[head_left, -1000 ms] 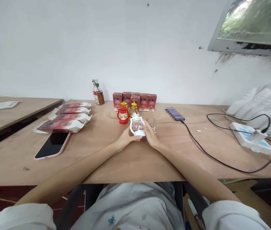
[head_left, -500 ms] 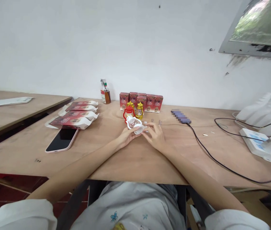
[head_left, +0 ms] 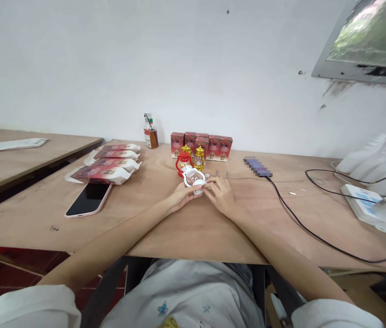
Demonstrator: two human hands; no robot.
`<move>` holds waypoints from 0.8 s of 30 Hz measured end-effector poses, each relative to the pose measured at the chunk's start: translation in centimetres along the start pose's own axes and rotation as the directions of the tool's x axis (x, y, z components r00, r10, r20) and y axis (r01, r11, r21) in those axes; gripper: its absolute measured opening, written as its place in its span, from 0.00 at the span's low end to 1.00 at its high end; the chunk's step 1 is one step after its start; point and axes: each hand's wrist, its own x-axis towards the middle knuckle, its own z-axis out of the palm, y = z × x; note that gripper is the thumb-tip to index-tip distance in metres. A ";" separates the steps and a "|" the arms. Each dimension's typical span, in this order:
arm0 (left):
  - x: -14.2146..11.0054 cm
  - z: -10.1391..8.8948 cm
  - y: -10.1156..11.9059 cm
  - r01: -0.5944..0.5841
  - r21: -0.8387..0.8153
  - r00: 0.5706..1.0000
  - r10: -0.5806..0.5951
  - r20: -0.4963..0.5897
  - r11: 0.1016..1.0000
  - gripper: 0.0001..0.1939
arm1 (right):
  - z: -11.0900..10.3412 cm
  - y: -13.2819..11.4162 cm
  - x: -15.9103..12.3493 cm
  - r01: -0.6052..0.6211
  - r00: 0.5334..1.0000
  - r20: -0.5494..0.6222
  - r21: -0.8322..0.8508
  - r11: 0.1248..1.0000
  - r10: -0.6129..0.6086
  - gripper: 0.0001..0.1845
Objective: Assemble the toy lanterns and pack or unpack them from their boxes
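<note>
A small white lantern (head_left: 195, 176) with a clear body and a round handle lies tilted over the table, its base toward me. My left hand (head_left: 182, 197) grips it from the left, thumb along the base. At the base's right side, my right hand (head_left: 220, 193) pinches the edge with thumb and forefinger; any tiny part between those fingertips is hidden. Just behind stands a red lantern (head_left: 184, 164), beside a gold lantern (head_left: 199, 159) and another gold lantern (head_left: 186, 149) partly covered by the red one. Small metal pieces (head_left: 227, 175) lie beyond my right fingers.
Several red boxes (head_left: 225, 148) stand by the wall, with a bottle (head_left: 151, 136) to their left. Flattened red cartons (head_left: 106, 171) and a phone (head_left: 88, 199) lie left. At right are another phone (head_left: 257, 167), a black cable (head_left: 292, 218) and a power strip (head_left: 373, 207).
The white lantern has turned slightly in my hands, so its clear body shows more and its base appears narrower. My right fingers have shifted a little at the base. Other things stay put.
</note>
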 end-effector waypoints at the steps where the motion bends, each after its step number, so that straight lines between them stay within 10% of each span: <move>1: 0.0 0.1 -0.1 -0.003 -0.004 1.000 0.003 -0.005 1.000 0.16 | 0.0 -0.1 0.0 0.006 1.000 -0.005 0.001 1.000 -0.006 0.06; 13: 0.9 -1.7 1.2 -0.022 -0.093 0.978 0.002 -0.209 0.995 0.08 | 0.0 3.0 0.1 -0.157 0.987 -0.043 -0.088 0.984 0.154 0.12; 24: 0.6 -1.4 0.7 0.009 -0.082 0.986 -0.022 -0.162 0.997 0.12 | 3.1 6.3 2.8 -0.333 0.862 0.321 -0.228 0.915 0.393 0.09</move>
